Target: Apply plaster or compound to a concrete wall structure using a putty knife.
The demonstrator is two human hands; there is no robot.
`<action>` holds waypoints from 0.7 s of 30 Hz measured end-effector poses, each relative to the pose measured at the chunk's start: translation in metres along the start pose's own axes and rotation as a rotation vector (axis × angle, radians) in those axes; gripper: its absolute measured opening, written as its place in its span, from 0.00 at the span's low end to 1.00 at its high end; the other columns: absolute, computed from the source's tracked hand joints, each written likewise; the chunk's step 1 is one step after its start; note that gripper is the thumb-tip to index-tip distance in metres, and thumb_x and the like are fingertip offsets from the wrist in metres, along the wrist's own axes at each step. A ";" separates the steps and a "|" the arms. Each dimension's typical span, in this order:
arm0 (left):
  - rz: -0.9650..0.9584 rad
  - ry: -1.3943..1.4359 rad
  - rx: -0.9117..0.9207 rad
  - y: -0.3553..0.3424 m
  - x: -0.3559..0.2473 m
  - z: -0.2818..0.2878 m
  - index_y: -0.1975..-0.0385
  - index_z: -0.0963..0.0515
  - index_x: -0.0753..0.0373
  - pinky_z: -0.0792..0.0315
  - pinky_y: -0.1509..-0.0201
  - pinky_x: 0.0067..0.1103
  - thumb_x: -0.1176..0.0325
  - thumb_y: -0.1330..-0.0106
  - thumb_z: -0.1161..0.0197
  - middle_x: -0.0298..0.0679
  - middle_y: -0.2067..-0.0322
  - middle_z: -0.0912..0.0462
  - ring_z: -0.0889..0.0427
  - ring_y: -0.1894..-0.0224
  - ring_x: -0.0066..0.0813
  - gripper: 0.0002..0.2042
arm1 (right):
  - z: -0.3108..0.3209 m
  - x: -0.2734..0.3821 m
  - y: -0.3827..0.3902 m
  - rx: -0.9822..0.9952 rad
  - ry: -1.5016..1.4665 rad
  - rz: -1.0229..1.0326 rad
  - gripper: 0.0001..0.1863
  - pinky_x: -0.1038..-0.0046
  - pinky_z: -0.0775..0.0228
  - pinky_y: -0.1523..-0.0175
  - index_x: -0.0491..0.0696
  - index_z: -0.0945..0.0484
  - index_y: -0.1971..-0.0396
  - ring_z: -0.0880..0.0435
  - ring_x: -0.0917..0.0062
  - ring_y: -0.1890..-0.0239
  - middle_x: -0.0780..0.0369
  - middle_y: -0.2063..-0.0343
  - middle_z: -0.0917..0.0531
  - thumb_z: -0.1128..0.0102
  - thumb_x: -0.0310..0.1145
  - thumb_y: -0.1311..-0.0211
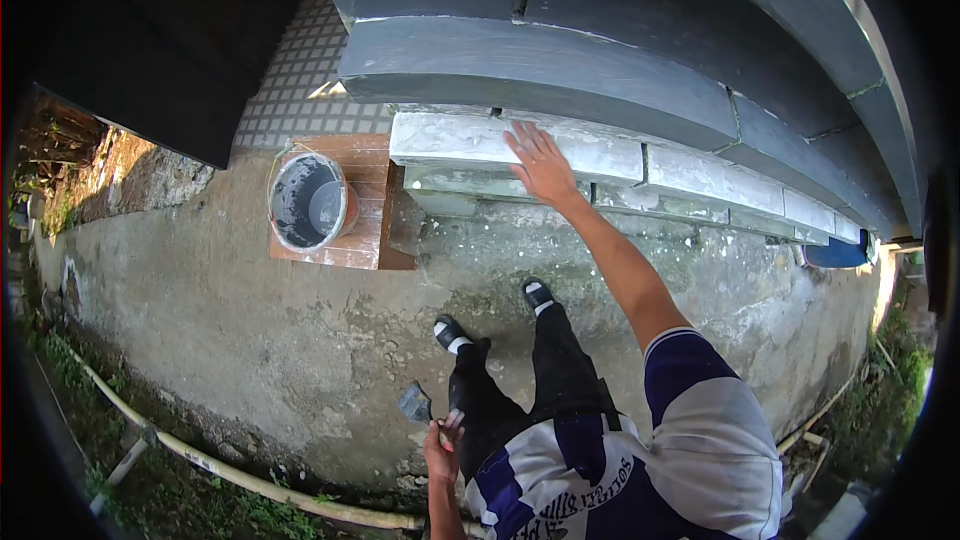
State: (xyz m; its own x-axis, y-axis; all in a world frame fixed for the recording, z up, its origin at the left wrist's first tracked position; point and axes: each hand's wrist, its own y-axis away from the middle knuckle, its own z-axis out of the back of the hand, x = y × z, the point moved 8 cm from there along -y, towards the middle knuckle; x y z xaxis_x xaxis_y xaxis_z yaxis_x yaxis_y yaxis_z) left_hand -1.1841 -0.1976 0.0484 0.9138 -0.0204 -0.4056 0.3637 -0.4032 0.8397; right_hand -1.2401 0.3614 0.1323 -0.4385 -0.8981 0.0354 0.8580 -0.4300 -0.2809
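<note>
My right hand (540,165) lies with fingers spread on the chalky white ledge (610,153) of the lowest visible blocks, below grey-coated blocks (540,70). Down by my left leg, my left hand (443,445) holds a flat tool (414,402) with a grey-smeared head, apparently a brush or scraper. To the left of the ledge, a bucket (347,208) with dark grey coating inside stands on a wooden platform (380,250).
I stand in sandals on a stained concrete path (200,310). A tiled floor (280,105) and a dark panel (160,60) are at upper left. A pale pipe (230,470) runs along weeds behind me. A blue object (835,254) lies at far right.
</note>
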 end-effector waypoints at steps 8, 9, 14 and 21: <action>0.056 -0.030 0.090 -0.025 -0.023 -0.006 0.64 0.30 0.56 0.36 0.44 0.31 0.55 0.30 0.52 0.45 0.49 0.24 0.28 0.44 0.38 0.12 | 0.088 -0.279 0.486 0.405 -0.100 -1.847 0.32 0.54 0.51 0.35 0.43 0.33 0.43 0.33 0.58 0.40 0.50 0.44 0.30 0.66 0.52 0.36; 0.047 -0.034 0.083 -0.026 -0.027 -0.009 0.64 0.30 0.56 0.36 0.44 0.31 0.55 0.30 0.53 0.45 0.49 0.24 0.27 0.44 0.38 0.12 | 0.117 -0.250 0.443 0.222 0.140 -1.825 0.31 0.54 0.49 0.36 0.42 0.31 0.45 0.33 0.56 0.42 0.48 0.45 0.30 0.62 0.51 0.37; 0.089 -0.056 0.152 -0.042 -0.021 -0.030 0.65 0.30 0.54 0.38 0.43 0.29 0.54 0.30 0.53 0.42 0.48 0.25 0.29 0.42 0.35 0.11 | 0.075 -0.085 0.161 -0.193 -0.031 -0.547 0.23 0.57 0.48 0.36 0.42 0.32 0.47 0.39 0.54 0.39 0.50 0.41 0.37 0.47 0.37 0.40; 0.063 -0.226 0.235 -0.058 0.009 -0.076 0.64 0.31 0.53 0.36 0.54 0.23 0.51 0.31 0.53 0.41 0.46 0.26 0.29 0.42 0.34 0.13 | -0.024 0.053 -0.039 -0.037 -0.172 0.112 0.36 0.63 0.57 0.29 0.48 0.47 0.35 0.49 0.63 0.32 0.54 0.34 0.47 0.51 0.49 0.38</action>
State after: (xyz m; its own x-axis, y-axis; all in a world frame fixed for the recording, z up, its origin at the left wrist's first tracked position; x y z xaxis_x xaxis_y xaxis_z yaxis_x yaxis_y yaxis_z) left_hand -1.1828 -0.1054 0.0235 0.8602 -0.2440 -0.4478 0.2323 -0.5942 0.7700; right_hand -1.3035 0.3327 0.1220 -0.2862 -0.9440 0.1643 0.8868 -0.3259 -0.3276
